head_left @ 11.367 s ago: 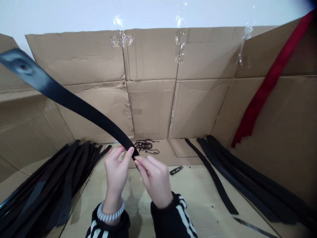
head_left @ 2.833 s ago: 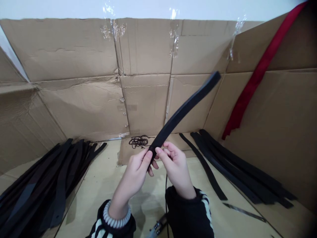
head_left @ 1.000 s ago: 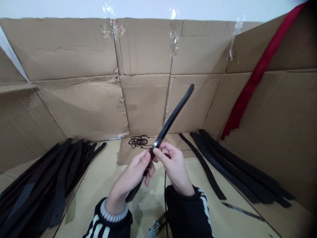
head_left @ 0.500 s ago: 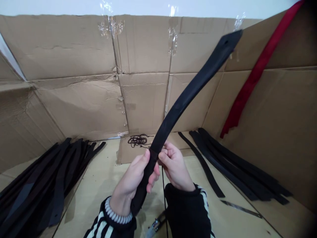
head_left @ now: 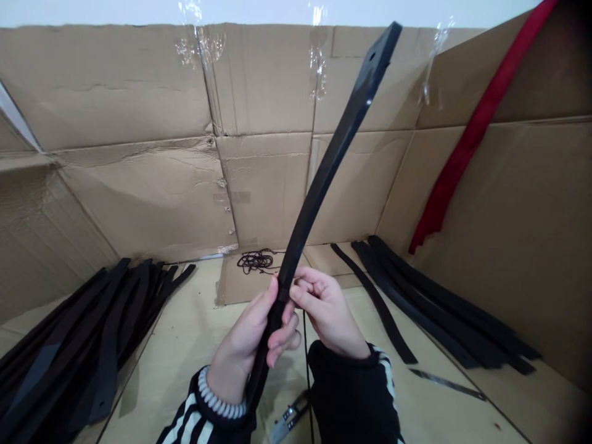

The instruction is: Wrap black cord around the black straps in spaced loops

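A long black strap [head_left: 333, 154] stood gripped above the cardboard floor [head_left: 185, 345].
A heap of black straps [head_left: 83, 345] lay along the floor's left edge and a thinner row of straps [head_left: 439, 308] along its right edge. The held strap rose from the near middle. The left hand [head_left: 250, 339] was wrapped round it, and the right hand [head_left: 328, 308] pinched it just beside the left thumb. A thread tangle [head_left: 254, 260] lay near the back edge and snips [head_left: 289, 419] at the near edge.

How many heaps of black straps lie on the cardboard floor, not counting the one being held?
2: the left heap at the lower left, the right heap running toward the lower right. Overlapping straps may hide others.
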Available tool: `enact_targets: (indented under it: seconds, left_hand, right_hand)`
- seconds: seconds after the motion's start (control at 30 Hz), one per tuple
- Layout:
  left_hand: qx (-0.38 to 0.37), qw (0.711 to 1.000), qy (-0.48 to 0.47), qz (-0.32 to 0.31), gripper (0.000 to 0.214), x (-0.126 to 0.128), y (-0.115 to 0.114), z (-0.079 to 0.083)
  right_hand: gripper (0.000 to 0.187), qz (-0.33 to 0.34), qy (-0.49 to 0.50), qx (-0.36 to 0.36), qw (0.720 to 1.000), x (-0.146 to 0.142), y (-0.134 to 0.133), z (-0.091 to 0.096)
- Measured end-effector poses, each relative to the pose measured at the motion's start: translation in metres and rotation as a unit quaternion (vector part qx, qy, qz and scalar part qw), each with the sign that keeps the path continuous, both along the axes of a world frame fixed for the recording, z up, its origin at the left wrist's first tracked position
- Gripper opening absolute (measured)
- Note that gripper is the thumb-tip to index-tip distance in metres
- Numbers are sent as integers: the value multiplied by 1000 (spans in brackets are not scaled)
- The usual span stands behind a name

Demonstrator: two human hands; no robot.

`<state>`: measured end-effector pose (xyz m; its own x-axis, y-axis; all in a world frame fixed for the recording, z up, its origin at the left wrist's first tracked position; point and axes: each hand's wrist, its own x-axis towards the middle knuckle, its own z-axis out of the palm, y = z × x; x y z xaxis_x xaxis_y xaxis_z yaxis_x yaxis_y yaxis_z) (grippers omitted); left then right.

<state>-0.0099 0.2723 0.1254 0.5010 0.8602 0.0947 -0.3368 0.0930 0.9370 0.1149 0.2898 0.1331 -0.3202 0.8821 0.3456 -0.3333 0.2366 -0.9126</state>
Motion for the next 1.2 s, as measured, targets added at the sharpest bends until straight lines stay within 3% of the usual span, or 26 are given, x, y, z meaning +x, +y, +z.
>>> enact_targets:
  seconds: [0.1, 0.2, 0.3, 0.4, 0.6, 0.8, 0.9, 0.97, 1.07, 1.2]
  left_hand:
    - [48, 990, 65, 119, 53, -1, -1, 1]
    - [107, 957, 119, 243, 35, -1, -4, 3]
    - [140, 936, 144, 288, 34, -1, -7, 4]
    - [127, 944, 129, 277, 45, 0, -7, 4]
    - [42, 982, 58, 176, 53, -1, -6, 4]
    - [18, 997, -13, 70, 53, -5, -3, 6]
    - [18, 999, -10, 45, 52, -5, -3, 7]
    - [19, 998, 4, 60, 51, -4, -3, 6]
    - [44, 990, 15, 132, 47, -2, -4, 5]
    - [68, 976, 17, 206, 36, 1, -5, 4]
  right_hand:
    - [28, -81, -10, 28, 996, -1, -1, 7]
    - [23, -167, -29, 42, 985, -3, -4, 14]
    - [21, -199, -42, 44, 978, -5, -7, 17]
    - [20, -191, -36, 42, 980, -4, -7, 15]
    - [21, -147, -2, 57, 987, -1, -2, 8]
    - [32, -4, -5, 6, 1000, -7, 0, 5]
    - [31, 16, 4, 9, 1000, -9, 0, 3]
    - [29, -23, 12, 16, 1000, -9, -1, 4]
    - [28, -98, -9, 30, 995, -9, -4, 7]
    - [32, -103, -30, 26, 994, -11, -8, 12]
